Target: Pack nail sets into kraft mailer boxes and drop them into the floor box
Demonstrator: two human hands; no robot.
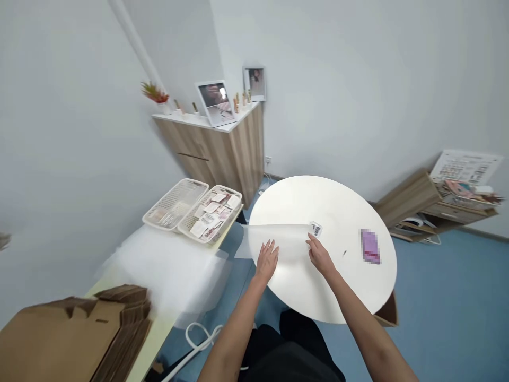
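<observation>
A thin translucent white sheet [274, 236] lies across the left part of a round white table [338, 286]. My left hand [266, 261] rests flat on the sheet's near edge with fingers stretched out. My right hand [318, 255] pinches the sheet's right end, fingers pressed together. Just beyond that hand lies a small clear packet with dark marks [316, 229], touching the sheet's corner.
A blurred pink item [370, 247] lies on the table's right side. At left, a yellow table holds two white baskets [193, 206], a foam-sheet stack [167, 265] and flat cardboard boxes [75, 329]. A wooden cabinet [222, 146] stands behind; a low shelf [433, 204] at right.
</observation>
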